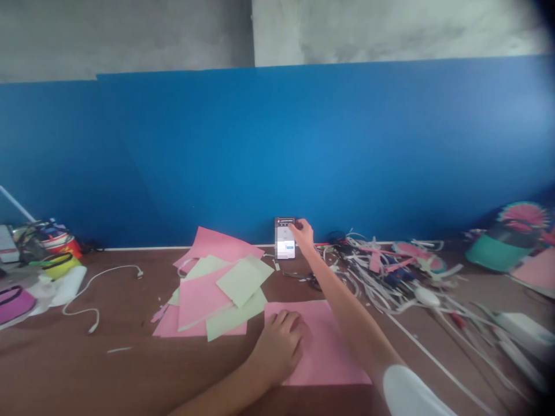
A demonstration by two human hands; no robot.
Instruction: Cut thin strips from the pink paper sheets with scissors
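A smartphone [285, 245] with a lit screen stands upright against the blue panel at the back of the table. My right hand [303, 234] is at its upper right edge, thumb over the front of the screen and the other fingers curled beside it. My left hand [280, 341] rests on the left part of a pink paper sheet [329, 352], fingers slightly bent and lying on it, holding nothing. Left of that sheet lies a loose pile of pink paper [203, 297] and pale green paper [245, 281].
The blue panel [260, 156] closes off the table's back. Tangled white cables [368, 277] spread over the right side, near a green visor [498, 249]. On the left lie a white cable [82, 294], a yellow visor [63, 264] and a purple visor [15, 303].
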